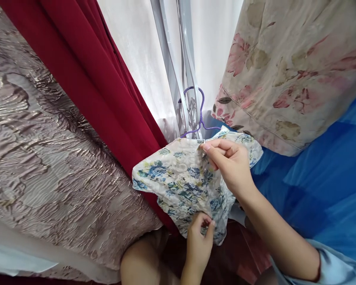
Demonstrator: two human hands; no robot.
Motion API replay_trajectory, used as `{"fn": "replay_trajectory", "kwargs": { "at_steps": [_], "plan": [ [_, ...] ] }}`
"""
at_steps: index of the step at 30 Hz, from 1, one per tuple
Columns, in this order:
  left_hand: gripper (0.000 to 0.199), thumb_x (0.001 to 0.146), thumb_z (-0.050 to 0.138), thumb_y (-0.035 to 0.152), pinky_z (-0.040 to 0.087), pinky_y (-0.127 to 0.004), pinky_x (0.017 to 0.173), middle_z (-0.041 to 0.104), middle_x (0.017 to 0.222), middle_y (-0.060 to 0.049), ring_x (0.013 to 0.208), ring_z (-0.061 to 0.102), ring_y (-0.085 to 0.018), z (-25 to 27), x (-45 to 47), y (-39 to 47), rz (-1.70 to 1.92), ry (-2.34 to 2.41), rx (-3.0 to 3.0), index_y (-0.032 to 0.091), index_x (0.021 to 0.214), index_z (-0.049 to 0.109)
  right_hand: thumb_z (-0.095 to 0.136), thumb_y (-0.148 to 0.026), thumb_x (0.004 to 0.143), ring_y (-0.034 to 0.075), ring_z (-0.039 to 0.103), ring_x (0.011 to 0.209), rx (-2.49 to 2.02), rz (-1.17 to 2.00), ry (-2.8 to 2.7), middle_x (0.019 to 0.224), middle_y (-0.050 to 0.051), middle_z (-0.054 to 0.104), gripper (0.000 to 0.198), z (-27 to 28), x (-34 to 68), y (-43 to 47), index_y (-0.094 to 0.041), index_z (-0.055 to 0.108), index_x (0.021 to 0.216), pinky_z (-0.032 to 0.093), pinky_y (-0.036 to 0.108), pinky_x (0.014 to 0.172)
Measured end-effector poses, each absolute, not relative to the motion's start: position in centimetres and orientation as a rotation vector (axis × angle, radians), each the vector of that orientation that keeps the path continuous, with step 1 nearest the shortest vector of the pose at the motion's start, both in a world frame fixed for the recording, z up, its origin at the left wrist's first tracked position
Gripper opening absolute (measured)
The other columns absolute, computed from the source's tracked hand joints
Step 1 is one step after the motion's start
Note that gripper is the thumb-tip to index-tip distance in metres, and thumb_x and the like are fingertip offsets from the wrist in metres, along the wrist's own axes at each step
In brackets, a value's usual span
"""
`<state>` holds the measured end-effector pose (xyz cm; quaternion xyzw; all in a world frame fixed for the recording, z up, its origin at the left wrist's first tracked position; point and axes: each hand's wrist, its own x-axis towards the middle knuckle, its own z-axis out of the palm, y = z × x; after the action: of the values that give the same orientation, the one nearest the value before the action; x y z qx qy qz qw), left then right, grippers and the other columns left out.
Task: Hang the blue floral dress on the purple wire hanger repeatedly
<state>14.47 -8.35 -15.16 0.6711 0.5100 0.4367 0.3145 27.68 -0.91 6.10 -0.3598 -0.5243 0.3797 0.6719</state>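
A small white blouse [178,178] with blue, green and yellow flowers hangs on a purple wire hanger [202,114]. My right hand [230,164] pinches the front of the blouse at the neckline, thumb and fingers together near the top of the opening. Lower down, my left hand [199,237] has its thumb and index finger closed on the front edge near the hem. Whether a button sits under the fingertips is too small to tell. The hanger's hook rests among glossy grey-white straps or rods [182,59].
Dark red cloth [106,99] and a textured pinkish fabric [53,166] hang on the left. To the right are a cream cloth with pink flowers [284,79] and blue fabric [323,178]. White curtain-like cloth [130,35] is behind. Below shows a dark reddish floor [249,253].
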Motion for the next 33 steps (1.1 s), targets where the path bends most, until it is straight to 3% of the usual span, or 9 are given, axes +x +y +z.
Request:
{"fn": "replay_trajectory", "kwargs": {
  "at_steps": [4, 8, 10, 12, 14, 16, 24, 28, 33],
  "plan": [
    [0.013, 0.097, 0.056, 0.029, 0.050, -0.027, 0.076, 0.067, 0.089, -0.004, 0.082, 0.063, -0.017, -6.4, 13.6, -5.5, 1.460, 1.322, 1.820, 0.020, 0.100, 0.064, 0.070, -0.036, 0.088, 0.007, 0.037, 0.041, -0.815, 0.861, -1.212, 0.046, -0.007, 0.046, 0.022, 6.1, 28.0, -1.6, -0.016, 0.070, 0.080, 0.027, 0.021, 0.041],
    [0.034, 0.100, 0.053, 0.029, 0.052, -0.027, 0.072, 0.064, 0.084, -0.001, 0.074, 0.062, -0.014, 3.2, 13.4, -1.9, 1.626, 1.134, 2.026, 0.022, 0.132, 0.059, 0.069, -0.037, 0.089, 0.007, 0.035, 0.041, -0.795, 0.881, -1.219, 0.046, -0.008, 0.044, 0.023, 6.0, 28.1, -1.8, -0.017, 0.068, 0.080, 0.026, 0.021, 0.042],
    [0.033, 0.099, 0.055, 0.029, 0.049, -0.023, 0.064, 0.063, 0.079, 0.001, 0.066, 0.058, -0.012, 6.4, 13.5, -0.4, 1.580, 1.053, 2.164, 0.022, 0.130, 0.062, 0.068, -0.038, 0.089, 0.007, 0.035, 0.041, -0.793, 0.874, -1.230, 0.046, -0.008, 0.042, 0.024, 5.9, 28.1, -1.7, -0.017, 0.067, 0.078, 0.025, 0.021, 0.042],
    [0.021, 0.098, 0.058, 0.029, 0.046, -0.022, 0.060, 0.063, 0.074, 0.001, 0.063, 0.056, -0.011, 8.2, 13.8, 0.8, 1.494, 1.033, 2.280, 0.019, 0.111, 0.071, 0.067, -0.039, 0.089, 0.007, 0.034, 0.042, -0.795, 0.865, -1.232, 0.048, -0.008, 0.041, 0.026, 5.8, 28.2, -1.4, -0.017, 0.065, 0.077, 0.024, 0.021, 0.042],
    [0.019, 0.097, 0.059, 0.029, 0.044, -0.021, 0.059, 0.063, 0.069, 0.002, 0.061, 0.056, -0.010, 8.7, 14.1, 1.4, 1.468, 1.059, 2.354, 0.016, 0.090, 0.071, 0.067, -0.039, 0.088, 0.006, 0.032, 0.042, -0.797, 0.880, -1.221, 0.048, -0.009, 0.040, 0.026, 5.6, 28.1, -0.9, -0.017, 0.062, 0.076, 0.023, 0.021, 0.042],
    [0.021, 0.096, 0.059, 0.028, 0.043, -0.020, 0.056, 0.060, 0.065, 0.003, 0.057, 0.055, -0.009, 8.7, 14.4, 1.7, 1.548, 1.089, 2.376, 0.015, 0.083, 0.068, 0.067, -0.037, 0.086, 0.005, 0.029, 0.041, -0.811, 0.907, -1.210, 0.048, -0.010, 0.039, 0.024, 5.3, 27.9, -0.5, -0.016, 0.060, 0.076, 0.022, 0.020, 0.042],
    [0.015, 0.096, 0.060, 0.025, 0.049, -0.020, 0.053, 0.058, 0.062, 0.004, 0.055, 0.058, -0.007, 10.4, 11.0, 2.6, 2.094, 1.174, 1.955, 0.012, 0.090, 0.064, 0.065, -0.026, 0.080, 0.007, 0.034, 0.045, -1.001, 1.008, -1.259, 0.049, -0.008, 0.042, 0.016, 0.8, 27.6, -1.3, -0.017, 0.057, 0.070, 0.026, 0.022, 0.047],
    [0.033, 0.096, 0.057, 0.035, 0.050, -0.024, 0.053, 0.046, 0.056, 0.006, 0.051, 0.052, -0.006, 9.3, 3.4, 4.4, 2.299, 1.266, 1.595, 0.015, 0.070, 0.050, 0.063, -0.025, 0.081, 0.009, 0.036, 0.047, -1.101, 1.026, -1.270, 0.050, -0.008, 0.041, 0.015, -2.5, 29.2, -3.4, -0.017, 0.057, 0.069, 0.028, 0.023, 0.049],
    [0.050, 0.087, 0.065, 0.049, 0.044, -0.018, 0.053, 0.033, 0.053, 0.008, 0.052, 0.042, -0.004, 3.1, -2.5, 4.9, 2.141, 1.380, 1.289, 0.019, 0.066, 0.031, 0.061, -0.021, 0.079, 0.009, 0.034, 0.049, -1.186, 1.094, -1.288, 0.049, -0.007, 0.039, 0.016, -5.7, 30.3, -5.8, -0.019, 0.054, 0.065, 0.029, 0.024, 0.052]
  ]
}}
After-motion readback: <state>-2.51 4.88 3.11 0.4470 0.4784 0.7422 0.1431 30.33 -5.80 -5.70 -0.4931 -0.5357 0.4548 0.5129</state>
